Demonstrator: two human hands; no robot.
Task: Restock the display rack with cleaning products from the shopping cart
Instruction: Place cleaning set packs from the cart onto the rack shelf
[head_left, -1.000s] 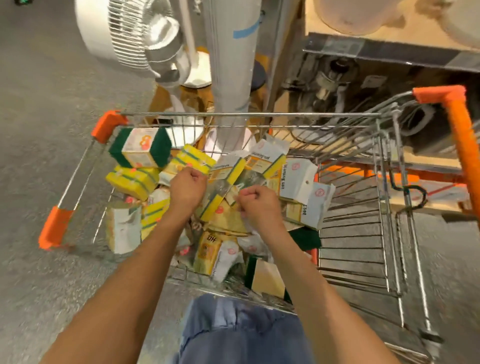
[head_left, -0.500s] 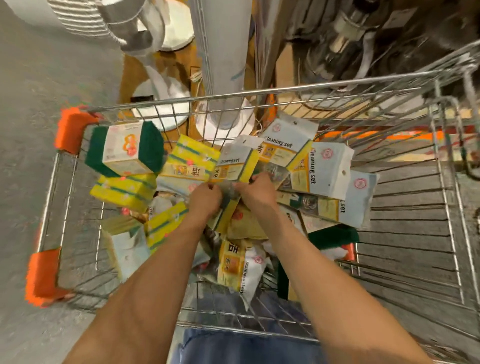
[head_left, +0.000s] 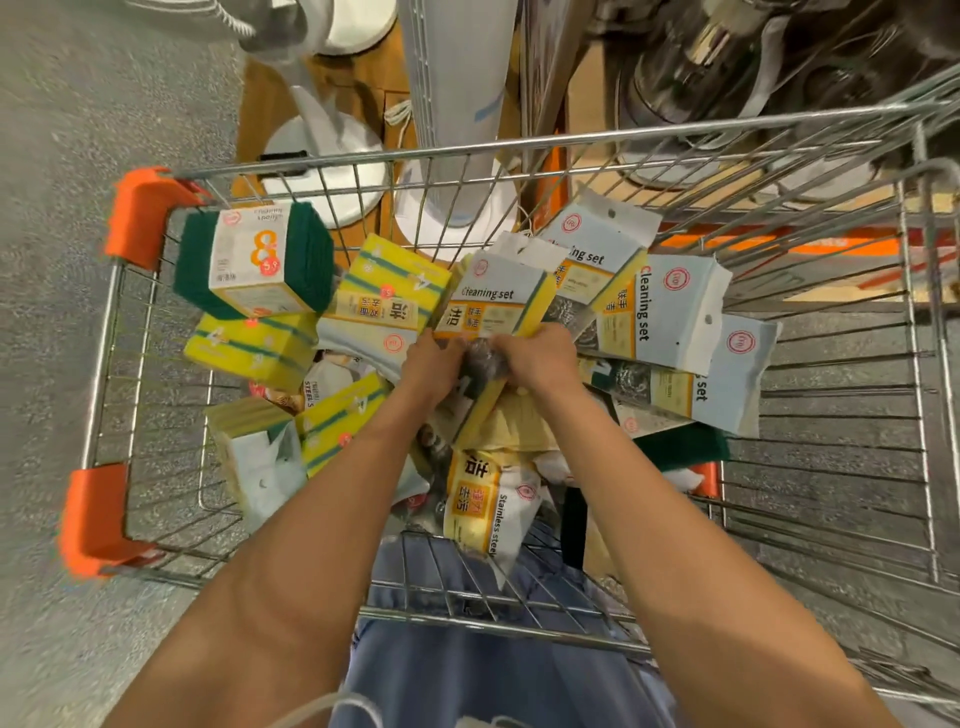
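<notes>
A wire shopping cart (head_left: 530, 148) with orange corner guards is piled with cleaning products. My left hand (head_left: 434, 361) and my right hand (head_left: 540, 358) meet in the middle of the pile and both grip the lower end of one "Cleaning set" pack (head_left: 496, 299), a white and yellow sleeve over a sponge and a steel scourer. More cleaning set packs (head_left: 660, 312) fan out to the right. Yellow sponge packs (head_left: 389, 296) and a green scouring pad pack (head_left: 254, 260) lie at the left. A stainless steel scourer bag (head_left: 485, 506) sits near me.
Beyond the cart's far rim stand white fan bases (head_left: 322, 156) and a white tower column (head_left: 457, 78) on a wooden platform. Dark appliances (head_left: 691, 78) fill a low shelf at the upper right. Grey floor lies on the left. No display rack is in view.
The view has dropped closer over the cart. My two hands have come together on the same cleaning set pack in the middle of the pile.
</notes>
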